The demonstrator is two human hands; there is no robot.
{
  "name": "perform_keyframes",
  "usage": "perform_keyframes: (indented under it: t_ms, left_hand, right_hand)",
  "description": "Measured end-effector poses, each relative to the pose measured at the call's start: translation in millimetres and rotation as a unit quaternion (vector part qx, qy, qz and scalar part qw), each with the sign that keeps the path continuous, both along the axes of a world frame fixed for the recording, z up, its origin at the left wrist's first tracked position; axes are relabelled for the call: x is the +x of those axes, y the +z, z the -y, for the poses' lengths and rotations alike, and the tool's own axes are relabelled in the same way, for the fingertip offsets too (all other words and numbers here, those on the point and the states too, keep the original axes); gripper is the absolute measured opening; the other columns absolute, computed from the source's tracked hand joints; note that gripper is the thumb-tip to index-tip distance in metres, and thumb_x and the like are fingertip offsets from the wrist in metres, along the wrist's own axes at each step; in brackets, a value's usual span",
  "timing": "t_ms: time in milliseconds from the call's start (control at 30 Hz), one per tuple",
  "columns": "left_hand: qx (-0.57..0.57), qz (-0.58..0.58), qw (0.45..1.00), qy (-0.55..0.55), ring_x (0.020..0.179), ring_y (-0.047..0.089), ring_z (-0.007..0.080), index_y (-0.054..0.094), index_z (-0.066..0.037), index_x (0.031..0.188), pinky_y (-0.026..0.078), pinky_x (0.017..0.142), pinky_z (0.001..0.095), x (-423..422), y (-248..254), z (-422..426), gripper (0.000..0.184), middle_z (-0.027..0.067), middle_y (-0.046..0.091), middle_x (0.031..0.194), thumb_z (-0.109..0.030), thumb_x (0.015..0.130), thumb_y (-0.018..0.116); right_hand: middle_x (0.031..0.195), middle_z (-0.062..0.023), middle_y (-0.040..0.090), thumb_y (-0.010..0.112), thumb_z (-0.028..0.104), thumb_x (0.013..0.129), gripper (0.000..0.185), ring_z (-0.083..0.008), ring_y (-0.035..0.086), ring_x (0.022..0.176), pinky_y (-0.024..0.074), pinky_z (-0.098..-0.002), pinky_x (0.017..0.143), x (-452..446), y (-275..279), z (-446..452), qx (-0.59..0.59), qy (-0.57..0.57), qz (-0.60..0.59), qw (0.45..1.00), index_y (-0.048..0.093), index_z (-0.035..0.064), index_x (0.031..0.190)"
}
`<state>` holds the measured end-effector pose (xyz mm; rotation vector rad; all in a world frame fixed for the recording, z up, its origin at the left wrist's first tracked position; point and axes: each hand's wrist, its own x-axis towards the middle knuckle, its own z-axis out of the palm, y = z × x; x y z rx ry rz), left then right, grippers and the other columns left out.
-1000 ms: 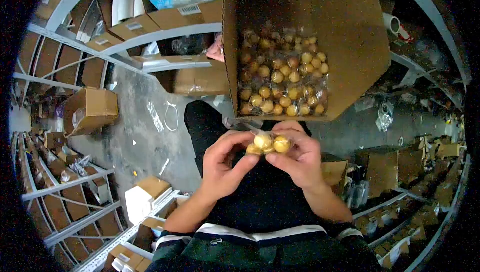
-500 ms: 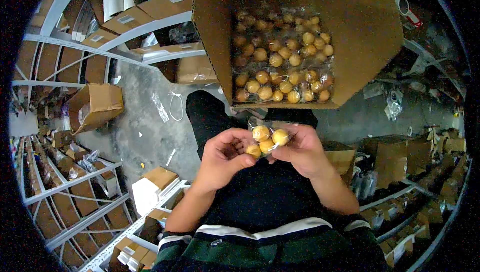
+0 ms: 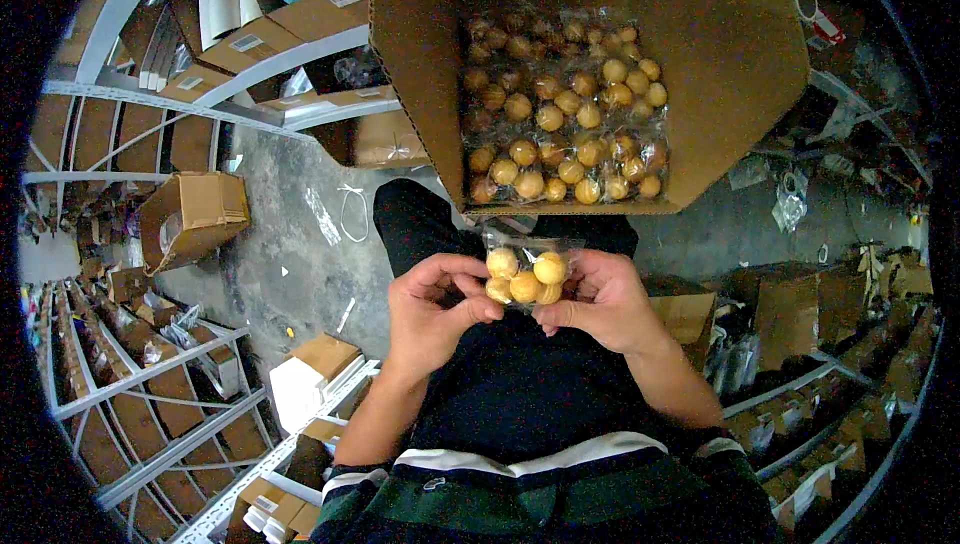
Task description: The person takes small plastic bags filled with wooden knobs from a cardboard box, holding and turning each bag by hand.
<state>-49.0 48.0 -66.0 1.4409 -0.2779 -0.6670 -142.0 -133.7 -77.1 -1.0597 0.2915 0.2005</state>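
Note:
Between my two hands is a clear plastic bag of several yellow-tan wooden-looking balls (image 3: 523, 286), held in front of my torso. My left hand (image 3: 437, 306) pinches the bag's left side with thumb and fingers. On the opposite side, my right hand (image 3: 600, 306) grips the bag's edge, its thumb near the lower corner. Just beyond the hands stands an open cardboard box (image 3: 725, 74). Inside it lie many similar clear bags of balls (image 3: 570, 169), packed in rows.
Metal shelving (image 3: 150, 384) with cartons runs along the left. An open carton (image 3: 207, 214) sits on the concrete floor (image 3: 290, 209), where plastic scraps and a white loop lie. More cartons (image 3: 790, 319) stand to the right.
The bag has been turned flatter and shifted slightly left, so more of its balls show. My hands have moved a little apart at its two sides.

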Motion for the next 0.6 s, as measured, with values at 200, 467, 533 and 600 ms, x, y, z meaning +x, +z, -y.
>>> perform_keyframes:
  t_ms: [200, 467, 533, 600]
  left_hand:
    - [-0.057, -0.028, 0.998, 0.005, 0.063, 0.058, 0.0089, 0.052, 0.0, 0.108, 0.046, 0.061, 0.0202, 1.0, 0.9, 1.8, 0.048, 0.0039, 0.061, 0.068, 0.005, 0.066, 0.074]
    - [-0.041, 0.002, 0.999, 0.002, 0.064, 0.055, 0.0067, 0.046, 0.001, 0.116, 0.043, 0.063, 0.0181, -1.1, 4.3, 0.6, 0.058, 0.0018, 0.058, 0.068, 0.004, 0.066, 0.074]
    - [-0.048, 0.014, 0.999, -0.014, 0.064, 0.054, 0.0067, 0.044, 0.001, 0.119, 0.043, 0.064, 0.0182, -0.5, 7.1, 2.1, 0.061, 0.0014, 0.057, 0.067, 0.004, 0.066, 0.074]
    - [-0.052, -0.012, 0.998, -0.037, 0.064, 0.055, 0.0067, 0.043, 0.001, 0.12, 0.044, 0.064, 0.0182, -2.4, 7.3, 3.0, 0.064, 0.0015, 0.057, 0.067, 0.004, 0.066, 0.075]
  right_hand:
    - [0.089, -0.0049, 0.061, 0.07, 0.0, 0.072, 0.038, -0.0115, 0.059, 0.076, 0.0491, -0.0237, 0.066, 5.7, 3.3, -10.7, -0.089, -0.079, 0.037, 0.992, 0.052, -0.0007, 0.106]
    - [0.092, -0.0035, 0.061, 0.071, 0.005, 0.073, 0.041, -0.0107, 0.058, 0.084, 0.0474, -0.0247, 0.074, 0.9, -3.5, 5.5, -0.013, 0.002, 0.081, 0.997, 0.05, 0.0006, 0.109]
    - [0.093, -0.0041, 0.061, 0.074, 0.012, 0.072, 0.04, -0.0111, 0.058, 0.086, 0.0471, -0.0265, 0.076, 0.2, -10.2, 3.5, -0.05, -0.02, 0.105, 0.993, 0.054, 0.0012, 0.104]
    - [0.093, -0.0042, 0.062, 0.075, 0.015, 0.071, 0.038, -0.0115, 0.058, 0.085, 0.0468, -0.0267, 0.076, 3.3, -6.8, 1.7, -0.107, -0.036, 0.08, 0.99, 0.056, 0.0017, 0.101]
